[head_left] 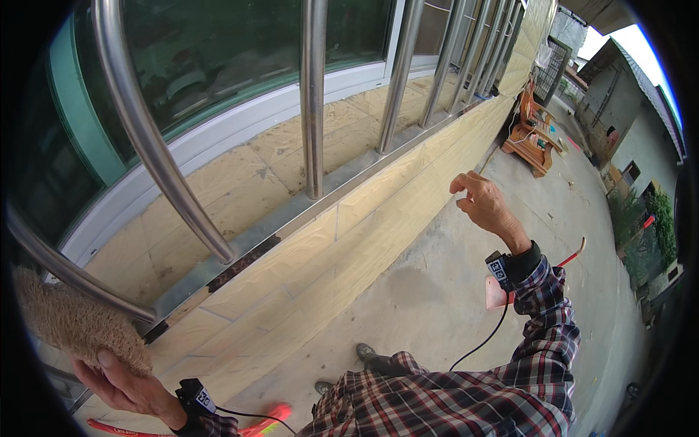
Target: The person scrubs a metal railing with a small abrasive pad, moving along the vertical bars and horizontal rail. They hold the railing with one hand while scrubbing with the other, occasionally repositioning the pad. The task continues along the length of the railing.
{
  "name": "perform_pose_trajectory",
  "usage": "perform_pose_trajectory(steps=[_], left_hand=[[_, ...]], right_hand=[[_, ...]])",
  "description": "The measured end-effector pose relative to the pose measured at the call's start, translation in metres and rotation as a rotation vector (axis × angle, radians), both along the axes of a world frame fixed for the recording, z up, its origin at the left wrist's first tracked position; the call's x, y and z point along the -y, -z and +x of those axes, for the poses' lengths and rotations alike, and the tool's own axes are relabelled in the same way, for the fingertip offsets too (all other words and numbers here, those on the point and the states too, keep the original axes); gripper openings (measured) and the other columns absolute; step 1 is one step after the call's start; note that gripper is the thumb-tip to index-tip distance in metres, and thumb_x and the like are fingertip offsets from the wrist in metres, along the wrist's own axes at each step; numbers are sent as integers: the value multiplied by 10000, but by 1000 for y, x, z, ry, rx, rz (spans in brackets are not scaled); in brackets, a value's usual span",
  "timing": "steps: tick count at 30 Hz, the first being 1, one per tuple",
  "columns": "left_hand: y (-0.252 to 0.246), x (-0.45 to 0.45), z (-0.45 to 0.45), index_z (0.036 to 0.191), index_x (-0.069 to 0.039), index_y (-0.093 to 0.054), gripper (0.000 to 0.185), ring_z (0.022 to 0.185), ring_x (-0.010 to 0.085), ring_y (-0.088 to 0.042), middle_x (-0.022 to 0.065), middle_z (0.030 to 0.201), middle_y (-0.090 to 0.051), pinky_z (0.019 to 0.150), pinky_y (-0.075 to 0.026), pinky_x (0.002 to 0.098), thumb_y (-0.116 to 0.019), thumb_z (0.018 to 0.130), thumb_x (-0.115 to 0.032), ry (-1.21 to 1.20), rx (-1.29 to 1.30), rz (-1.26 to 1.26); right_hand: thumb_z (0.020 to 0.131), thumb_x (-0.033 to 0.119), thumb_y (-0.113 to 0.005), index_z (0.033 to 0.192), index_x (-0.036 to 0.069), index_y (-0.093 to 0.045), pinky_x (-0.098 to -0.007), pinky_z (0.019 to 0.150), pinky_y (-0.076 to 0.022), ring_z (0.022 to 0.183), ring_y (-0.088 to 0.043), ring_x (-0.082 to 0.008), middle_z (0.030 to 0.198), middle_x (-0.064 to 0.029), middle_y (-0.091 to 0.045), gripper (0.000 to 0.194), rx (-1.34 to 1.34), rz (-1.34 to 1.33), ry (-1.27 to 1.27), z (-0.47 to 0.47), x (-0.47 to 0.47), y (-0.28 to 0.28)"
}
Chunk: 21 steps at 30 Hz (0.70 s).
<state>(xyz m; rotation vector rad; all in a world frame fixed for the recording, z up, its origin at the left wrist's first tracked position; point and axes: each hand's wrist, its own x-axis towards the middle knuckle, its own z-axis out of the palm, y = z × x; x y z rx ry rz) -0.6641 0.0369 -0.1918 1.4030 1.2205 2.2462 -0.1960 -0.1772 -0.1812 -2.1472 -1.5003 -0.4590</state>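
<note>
At the lower left, my left hand [123,385] grips a tan fibrous scrubber [82,322] that looks like a loofah. The scrubber is up against the lower end of a stainless steel window bar [104,300] and partly overlaps it. Several more upright bars [314,98] stand in a metal base rail [278,221], whose front face has dark worn patches. Behind them runs a dusty tiled sill [240,180] below a glass window [218,60]. My right hand [483,202] is raised in front of the tiled wall [349,246], fingers loosely curled, a gap between thumb and forefinger, nothing visible in it.
A red dustpan [496,294] is on the concrete floor [420,284], partly behind my right sleeve. A red broom [273,418] lies at my lower left. Farther along the wall stands a wooden armchair [529,145] with small items on it. Cables [494,333] hang from my wrist devices.
</note>
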Motion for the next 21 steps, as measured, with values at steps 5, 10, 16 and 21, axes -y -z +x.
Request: perform_pose_trajectory(steps=[5, 10, 16, 21], left_hand=[[6, -2, -4, 1334, -8, -413, 505, 1130, 222, -494, 146, 1239, -508, 949, -416, 327, -559, 921, -261, 145, 27, 83], [7, 18, -11, 1326, -2, -410, 497, 1134, 225, -493, 130, 1260, -480, 948, -423, 335, -555, 911, -233, 33, -80, 103], [38, 86, 46, 1252, 8, -411, 478, 1071, 204, -503, 111, 1178, -502, 930, -410, 343, -579, 836, -157, 814, -55, 14], [56, 113, 93, 1178, 19, -420, 386, 1000, 170, -517, 107, 1110, -533, 912, -407, 345, -590, 873, -148, 1051, 76, -142]], right_hand=[[821, 53, -597, 809, -7, -571, -327, 485, -424, 496, -490, -197, 586, -113, -522, 66, -333, -30, -104, -35, -10, -1], [799, -54, -625, 1110, 47, -563, -240, 554, -448, 633, -514, -88, 775, -20, -521, 332, -503, 19, -525, -107, -39, 8], [807, 164, -718, 1356, 70, -397, -329, 729, -499, 894, -571, -207, 1119, -148, -550, 642, -679, 28, -1016, -186, -59, 24], [816, 253, -725, 1451, 1, -157, -343, 1006, -364, 1222, -439, -239, 1357, -182, -410, 889, -974, 103, -1059, -226, -53, 34]])
